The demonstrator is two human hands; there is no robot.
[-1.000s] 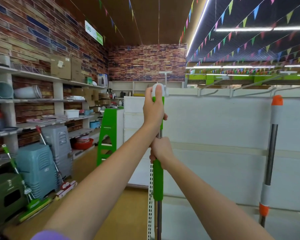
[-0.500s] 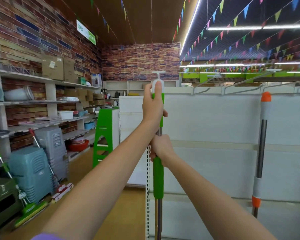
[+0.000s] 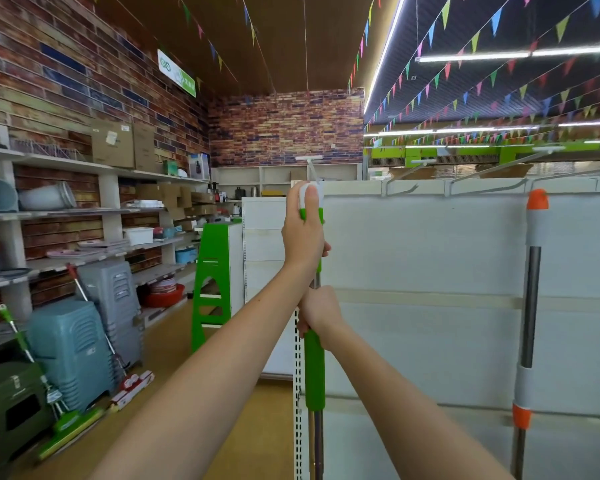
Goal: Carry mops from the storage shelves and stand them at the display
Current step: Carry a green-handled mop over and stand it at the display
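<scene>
Both hands hold 1 green mop (image 3: 314, 368) upright against the white display panel (image 3: 423, 258). The left hand (image 3: 303, 233) wraps its fingers around the white-capped top; the right hand (image 3: 317, 311) grips the pole just below. An orange mop (image 3: 530, 306) stands upright near the panel's right side.

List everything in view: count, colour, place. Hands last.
green-handled mop: 1, green and white, held upright at centre
orange-tipped mop: 1, orange, grey and steel, standing against the display panel, right
display panel: 1, white, centre to right
floor mops: 2, one green, one red and white, leaning at lower left
plastic stools: stacks, blue-grey, lower left
step stool: 1, green, centre-left
wall shelves: white, left wall
left hand: grips mop's top
right hand: grips pole lower down
</scene>
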